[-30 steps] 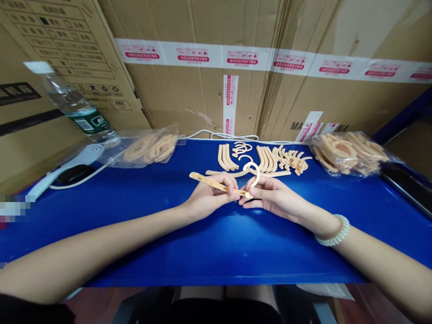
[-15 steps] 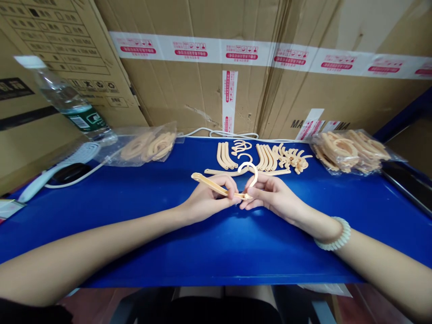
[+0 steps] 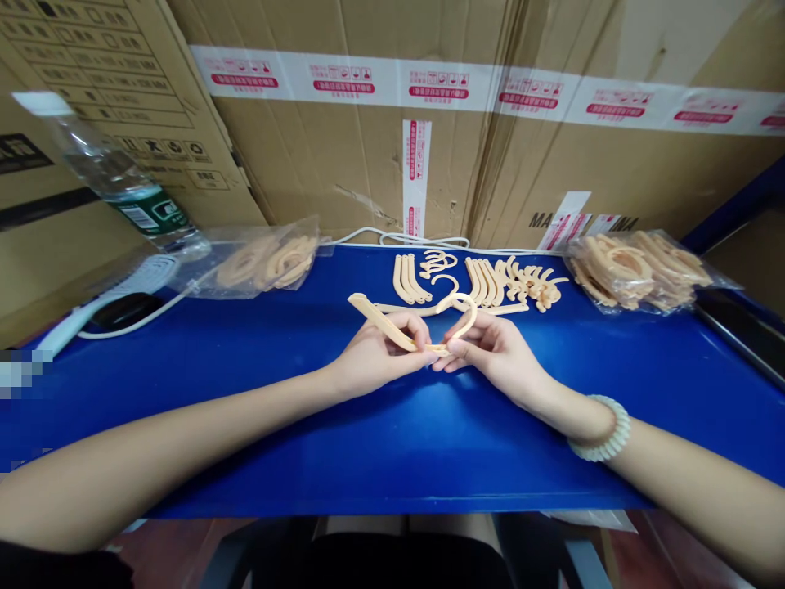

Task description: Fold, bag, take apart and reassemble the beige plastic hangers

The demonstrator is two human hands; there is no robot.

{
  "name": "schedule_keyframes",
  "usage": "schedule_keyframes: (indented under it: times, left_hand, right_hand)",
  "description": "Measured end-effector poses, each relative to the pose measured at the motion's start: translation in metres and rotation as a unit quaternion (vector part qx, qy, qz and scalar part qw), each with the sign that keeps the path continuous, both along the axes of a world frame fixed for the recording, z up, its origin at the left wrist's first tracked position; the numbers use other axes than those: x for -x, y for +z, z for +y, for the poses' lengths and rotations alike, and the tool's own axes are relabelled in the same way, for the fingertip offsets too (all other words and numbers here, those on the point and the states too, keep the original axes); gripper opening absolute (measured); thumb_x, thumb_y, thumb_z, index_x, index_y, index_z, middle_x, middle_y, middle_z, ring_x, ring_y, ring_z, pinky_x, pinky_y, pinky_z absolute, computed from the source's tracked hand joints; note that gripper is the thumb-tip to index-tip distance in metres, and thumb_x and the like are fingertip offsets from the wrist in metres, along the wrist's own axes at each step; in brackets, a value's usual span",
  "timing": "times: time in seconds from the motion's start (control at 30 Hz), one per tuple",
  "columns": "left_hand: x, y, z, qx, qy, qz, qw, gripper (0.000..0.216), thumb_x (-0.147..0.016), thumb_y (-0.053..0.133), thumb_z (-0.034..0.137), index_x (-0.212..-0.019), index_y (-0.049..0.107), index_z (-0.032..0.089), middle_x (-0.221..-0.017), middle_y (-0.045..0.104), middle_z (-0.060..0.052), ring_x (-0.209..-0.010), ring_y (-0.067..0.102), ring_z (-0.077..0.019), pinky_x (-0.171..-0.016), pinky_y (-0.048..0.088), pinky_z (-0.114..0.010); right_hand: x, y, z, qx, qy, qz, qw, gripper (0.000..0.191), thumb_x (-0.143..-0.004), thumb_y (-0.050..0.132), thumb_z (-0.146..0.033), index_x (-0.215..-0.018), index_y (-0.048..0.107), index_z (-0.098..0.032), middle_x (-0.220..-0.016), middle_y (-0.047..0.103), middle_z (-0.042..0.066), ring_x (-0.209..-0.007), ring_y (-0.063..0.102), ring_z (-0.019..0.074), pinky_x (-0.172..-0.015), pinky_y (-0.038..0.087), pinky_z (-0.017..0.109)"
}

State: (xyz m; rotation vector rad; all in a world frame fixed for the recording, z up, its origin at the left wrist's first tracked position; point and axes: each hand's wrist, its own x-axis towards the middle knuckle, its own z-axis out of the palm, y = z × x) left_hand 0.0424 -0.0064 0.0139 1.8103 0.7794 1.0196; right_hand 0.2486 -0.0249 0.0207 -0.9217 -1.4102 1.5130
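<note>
My left hand (image 3: 383, 357) is closed round a beige plastic hanger arm (image 3: 381, 321), whose free end points up and to the left. In my right hand (image 3: 491, 350) a curved hanger hook (image 3: 471, 315) of the same beige is pinched between thumb and fingers. The two pieces meet at the fingertips, where the exact joint is partly hidden. Just beyond my hands lies a hanger (image 3: 513, 309) with its hook pointing away. Behind it are rows of loose hanger arms (image 3: 405, 280) and a cluster of hooks (image 3: 532, 283).
Clear bags of beige parts lie at the left (image 3: 288, 262) and right (image 3: 638, 266) of the blue table (image 3: 294, 458). A water bottle (image 3: 153, 211), a pale handheld fan (image 3: 116, 294) and a black mouse-like object (image 3: 127, 311) are at the left. Cardboard boxes (image 3: 343, 147) stand behind a white cable (image 3: 423, 243).
The held hanger arm has turned, showing its broad side, and its far end has risen. The hook has tilted slightly to the right. Both hands keep their grip.
</note>
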Motion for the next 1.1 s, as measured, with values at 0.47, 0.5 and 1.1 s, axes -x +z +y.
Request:
schedule_keyframes:
  times: [0.47, 0.5, 1.1]
  left_hand:
    - [-0.004, -0.003, 0.001, 0.136, -0.040, -0.056, 0.988, 0.028, -0.074, 0.080, 0.026, -0.083, 0.055, 0.017, -0.082, 0.067, -0.001, -0.075, 0.068, -0.0154, -0.069, 0.056, -0.027]
    - [-0.004, -0.002, 0.001, 0.146, -0.037, -0.057, 0.987, 0.029, -0.073, 0.081, 0.025, -0.081, 0.054, 0.017, -0.081, 0.068, -0.001, -0.073, 0.068, -0.0150, -0.068, 0.056, -0.026]
    - [-0.008, 0.001, 0.002, 0.183, 0.009, -0.078, 0.980, 0.033, -0.069, 0.084, 0.023, -0.088, 0.058, 0.016, -0.077, 0.070, -0.001, -0.071, 0.067, -0.0139, -0.072, 0.055, -0.028]
  right_hand:
    - [0.004, 0.004, -0.001, -0.079, -0.009, -0.078, 0.994, 0.030, -0.075, 0.085, -0.045, -0.078, 0.071, -0.018, -0.065, 0.068, 0.001, -0.056, 0.064, 0.0146, -0.052, 0.054, 0.027]
    - [0.003, 0.005, 0.000, -0.089, -0.008, -0.079, 0.993, 0.030, -0.077, 0.083, -0.046, -0.080, 0.071, -0.018, -0.066, 0.069, 0.001, -0.057, 0.065, 0.0149, -0.052, 0.055, 0.027]
    - [-0.055, 0.007, 0.075, -0.497, -0.054, -0.504, 0.705, 0.025, -0.097, 0.055, -0.018, -0.095, 0.080, -0.017, -0.099, 0.073, 0.014, -0.098, 0.058, 0.0301, -0.089, 0.049, 0.045]
